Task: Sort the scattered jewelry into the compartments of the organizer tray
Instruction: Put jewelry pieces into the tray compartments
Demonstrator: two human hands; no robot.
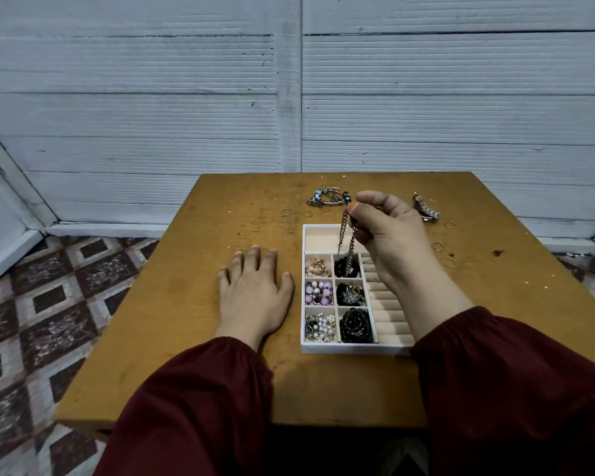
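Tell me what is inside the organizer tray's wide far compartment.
The organizer tray's wide far compartment shows bare pale lining. A chain pinched in the right hand dangles over it toward the black beads behind. The hand covers its right end.

Right hand [389, 235] and forearm cover tray's [354, 348] right column of ring rolls [387, 305]; upper rolls hidden. Chain's [350, 250] top end lost inside pinch; dark end piece too small to identify. Black heaps in middle compartments [354, 293]: single pieces indistinguishable. Far pile [325, 199] tangled, items unclear. Both sleeves [193, 407] cut off by bottom edge.
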